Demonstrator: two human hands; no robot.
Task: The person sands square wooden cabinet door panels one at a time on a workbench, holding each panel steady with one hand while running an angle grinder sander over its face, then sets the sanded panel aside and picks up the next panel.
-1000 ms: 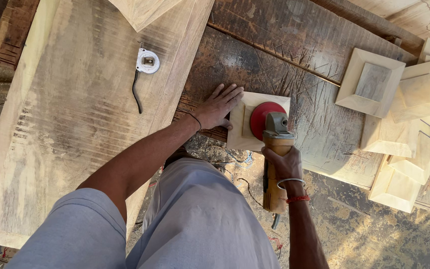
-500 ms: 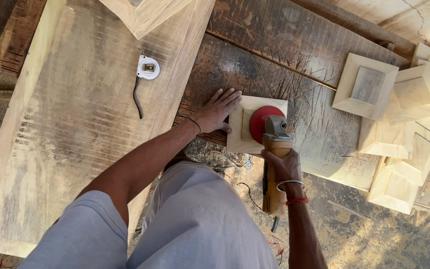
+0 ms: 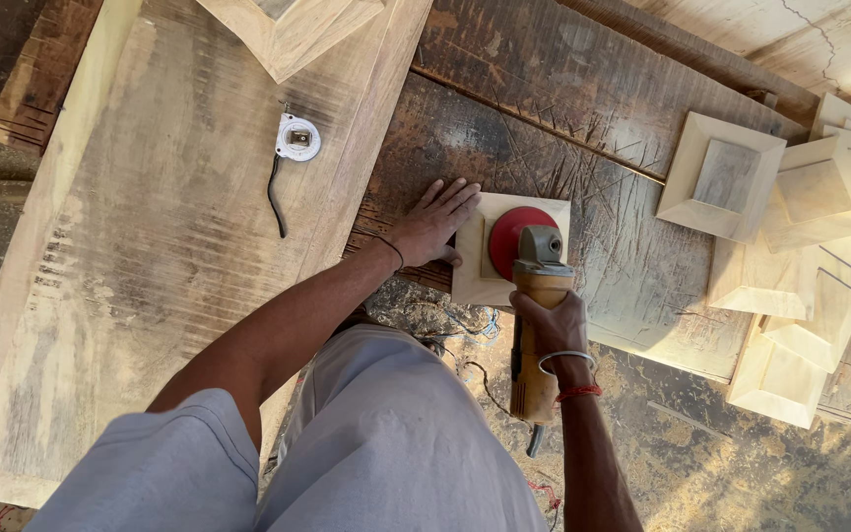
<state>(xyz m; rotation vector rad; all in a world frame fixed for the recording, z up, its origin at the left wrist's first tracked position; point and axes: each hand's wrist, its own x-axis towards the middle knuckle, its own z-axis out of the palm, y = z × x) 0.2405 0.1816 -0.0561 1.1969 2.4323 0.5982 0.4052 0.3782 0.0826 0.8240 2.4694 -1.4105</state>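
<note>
Sander (image 3: 534, 296) barely shifted; right hand (image 3: 556, 325) clamped on it, left hand (image 3: 435, 225) flat, pinning wood block (image 3: 475, 276) near desk edge. Disc could kick toward fingers.

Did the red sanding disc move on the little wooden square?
No. The red sanding disc sits on the same spot of the wooden square, beside the left hand, as before; only the camera shifted.

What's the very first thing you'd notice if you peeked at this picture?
The red sanding disc of a yellowish power sander stands out, pressed on a pale square wooden block at the middle of the dark scratched workbench. The right hand grips the sander's body while the left hand lies flat on the block's left edge. At the right sits a pile of similar square wooden pieces.
</note>
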